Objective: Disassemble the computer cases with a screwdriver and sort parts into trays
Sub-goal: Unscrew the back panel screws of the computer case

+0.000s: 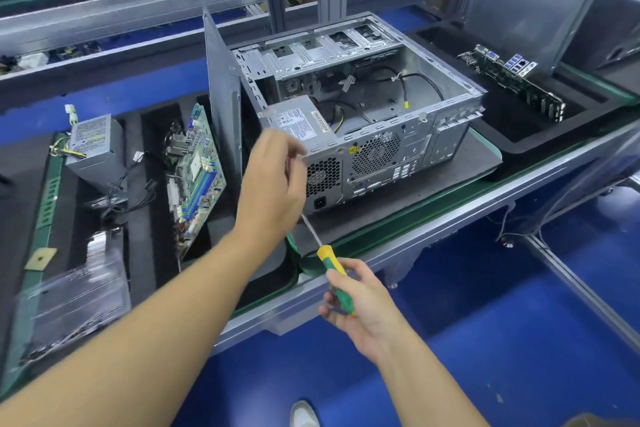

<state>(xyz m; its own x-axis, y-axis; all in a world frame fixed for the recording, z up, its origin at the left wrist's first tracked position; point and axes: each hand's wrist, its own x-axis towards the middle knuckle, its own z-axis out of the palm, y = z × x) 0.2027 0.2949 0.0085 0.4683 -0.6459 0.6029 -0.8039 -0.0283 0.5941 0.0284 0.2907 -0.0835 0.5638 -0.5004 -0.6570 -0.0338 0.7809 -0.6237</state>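
An open grey computer case (pixel 391 135) lies on its side on the bench, rear panel toward me, with a power supply (pixel 301 121) still inside at its near left corner. My right hand (pixel 360 302) grips a green and yellow screwdriver (pixel 334 274) by the handle, its shaft slanting up toward the case's rear. My left hand (pixel 273 180) hovers at the case's rear left corner with fingers curled near the shaft's tip; whether it pinches anything is hidden.
A black foam tray (pixel 138 204) on the left holds a removed power supply (pixel 95 146), a motherboard (pixel 195 177) standing on edge and a side panel (pixel 221 90). Another black tray (pixel 540 135) at right holds a motherboard (pixel 516 80). Clear plastic boxes (pixel 76 291) sit near left.
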